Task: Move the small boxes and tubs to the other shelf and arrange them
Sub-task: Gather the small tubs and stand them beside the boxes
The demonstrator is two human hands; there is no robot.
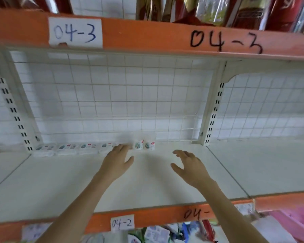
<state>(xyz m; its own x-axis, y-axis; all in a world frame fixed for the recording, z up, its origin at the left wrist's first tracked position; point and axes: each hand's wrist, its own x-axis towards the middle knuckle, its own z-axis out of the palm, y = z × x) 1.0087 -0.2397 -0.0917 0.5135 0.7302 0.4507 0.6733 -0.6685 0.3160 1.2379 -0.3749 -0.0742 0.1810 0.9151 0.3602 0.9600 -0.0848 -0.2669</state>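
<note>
White metal shelf [77, 186] with orange front edge, tagged 04-2 [122, 223]; wire grid back panel [112, 95] over white tile. Upper shelf edge marked 04-3 [75, 33], packaged goods above it. Row of small flat white boxes [67, 149] along the shelf's back edge, from the back left upright toward the middle. Two small upright tubs [144, 145] stand touching, just right of the boxes at mid back edge. Left hand [118, 159] flat, grip released, fingers straight, fingertips reaching the right end of the box row; contact blurred, cannot tell. Right hand [189, 165] over the shelf, well apart from the tubs, grip released, fingers loosely spread, holding nothing.
</note>
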